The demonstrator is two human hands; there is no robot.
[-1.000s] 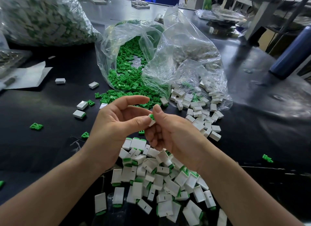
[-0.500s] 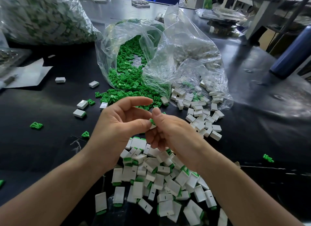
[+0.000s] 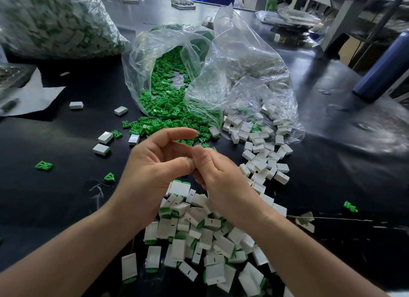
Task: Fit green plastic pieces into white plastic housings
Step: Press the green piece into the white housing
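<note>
No text, label, brand, number or sign could be read anywhere in the view. The white housings (image 3: 212, 223) heaped at 6 o'clock each bore only a short dark dash on one face, which formed no letter or numeral.
</note>
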